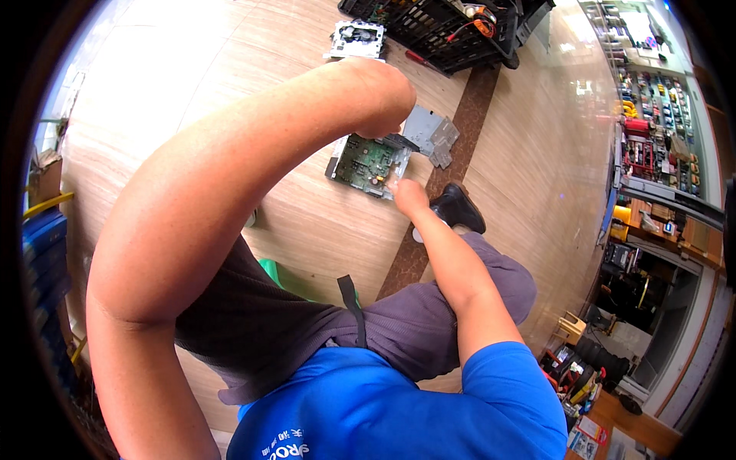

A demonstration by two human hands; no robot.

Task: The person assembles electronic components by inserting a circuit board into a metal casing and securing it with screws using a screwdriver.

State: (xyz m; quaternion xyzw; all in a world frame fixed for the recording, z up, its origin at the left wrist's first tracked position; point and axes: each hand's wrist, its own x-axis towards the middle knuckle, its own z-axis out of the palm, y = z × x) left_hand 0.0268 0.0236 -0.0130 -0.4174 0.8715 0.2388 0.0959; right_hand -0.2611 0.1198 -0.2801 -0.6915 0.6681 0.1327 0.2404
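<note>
A green circuit board [369, 162] sits in an open metal housing [349, 186] on the floor ahead of me. My left hand [386, 107] reaches over the far edge of the board, its fingers curled downward. The hand itself hides the fingertips and whatever they hold; a dark strip [402, 142] shows just beside them. My right hand [411, 197] is closed at the near right corner of the housing, fingers against its metal edge. Just right of the housing lies a grey sheet-metal cover [431, 135], flat on the floor.
Beyond my left arm stands a white mechanical unit [358, 38]. A black plastic crate [448, 34] with tools and wires is at the far side, a red-handled tool [418, 58] by it. My black shoe [458, 208] is near the housing. A green stool [276, 274] shows beneath me.
</note>
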